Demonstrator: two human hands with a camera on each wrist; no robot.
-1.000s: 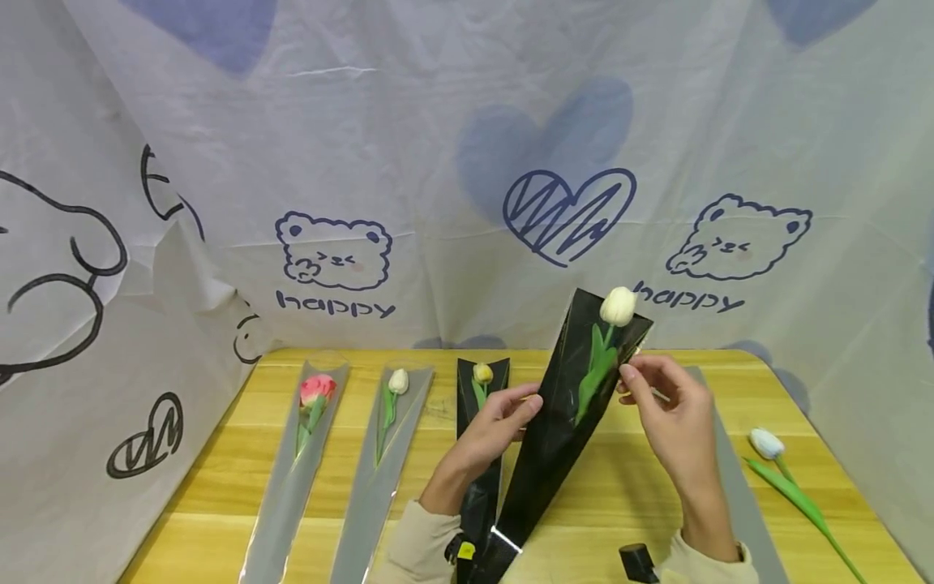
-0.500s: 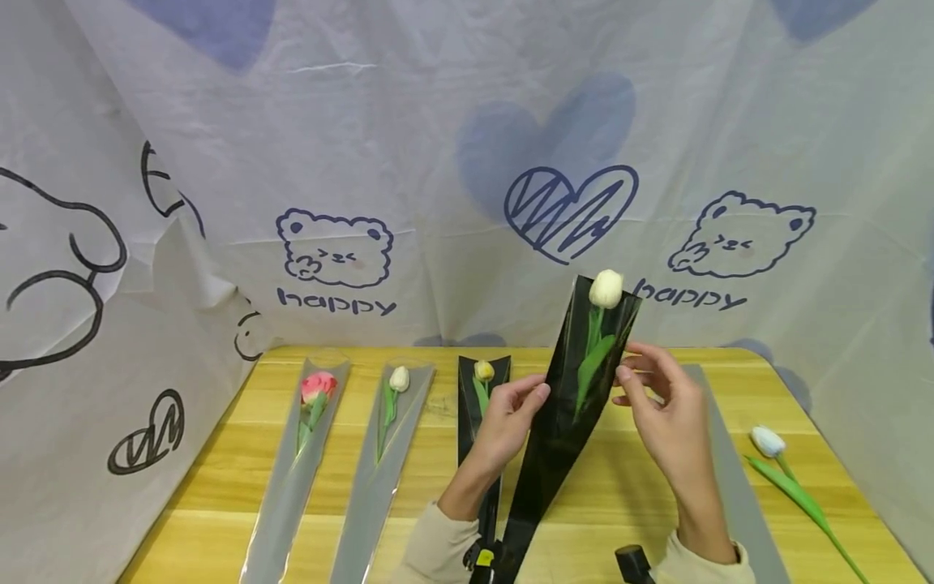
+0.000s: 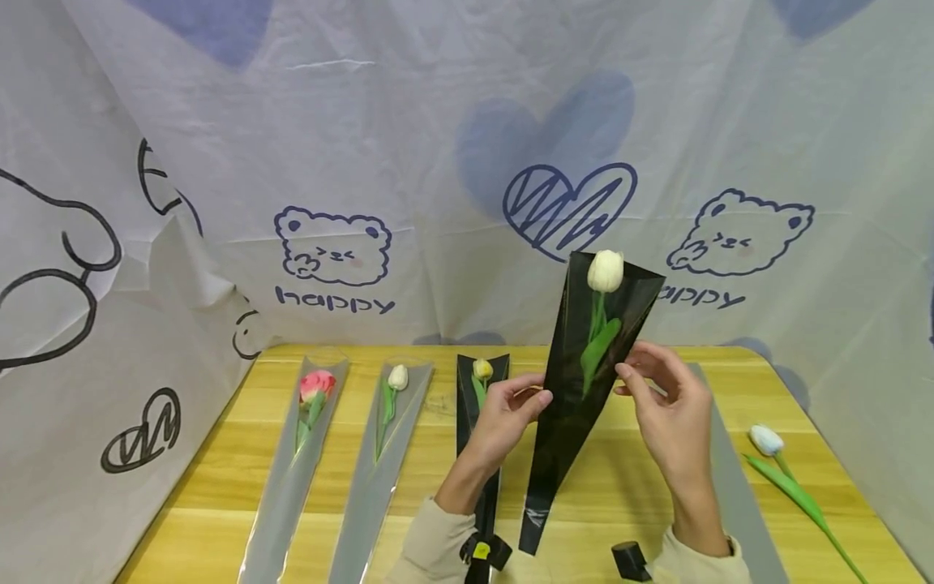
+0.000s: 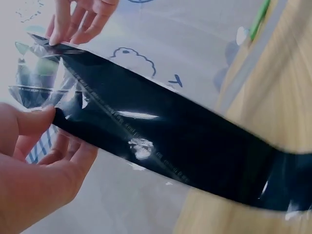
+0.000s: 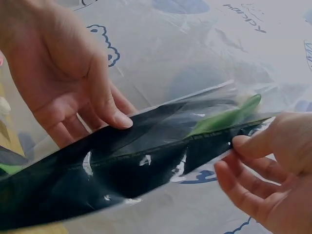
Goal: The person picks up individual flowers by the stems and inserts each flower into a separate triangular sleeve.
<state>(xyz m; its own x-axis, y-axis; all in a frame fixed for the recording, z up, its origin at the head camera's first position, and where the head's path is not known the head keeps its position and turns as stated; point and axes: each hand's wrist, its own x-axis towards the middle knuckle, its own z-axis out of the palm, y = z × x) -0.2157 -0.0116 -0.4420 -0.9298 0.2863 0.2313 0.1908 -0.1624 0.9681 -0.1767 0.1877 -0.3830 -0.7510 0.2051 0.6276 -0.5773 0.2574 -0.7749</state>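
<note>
Both hands hold up a black flower sleeve [image 3: 565,438] with a clear front, its narrow end hanging above the table. Inside stands a white tulip [image 3: 606,272], its bloom at the wide top and its green leaf [image 5: 224,117] showing through the film. My left hand [image 3: 507,418] pinches the sleeve's left edge between thumb and fingers. On the opposite edge, my right hand [image 3: 673,410] pinches with thumb and fingertips. The left wrist view shows the sleeve's black back [image 4: 146,122] between the two hands. Most of the stem is hidden.
On the wooden table [image 3: 212,462] lie a grey sleeve with a pink flower [image 3: 317,388], another with a white tulip [image 3: 397,378], and a black one with a yellow tulip [image 3: 482,370]. At right are a grey sleeve [image 3: 744,487] and a loose pale-blue tulip [image 3: 766,440].
The black sleeve has risen and stands more upright, its narrow end now visible above the table. Its top has spread wider. The tulip rose with it; both hands still pinch the edges.
</note>
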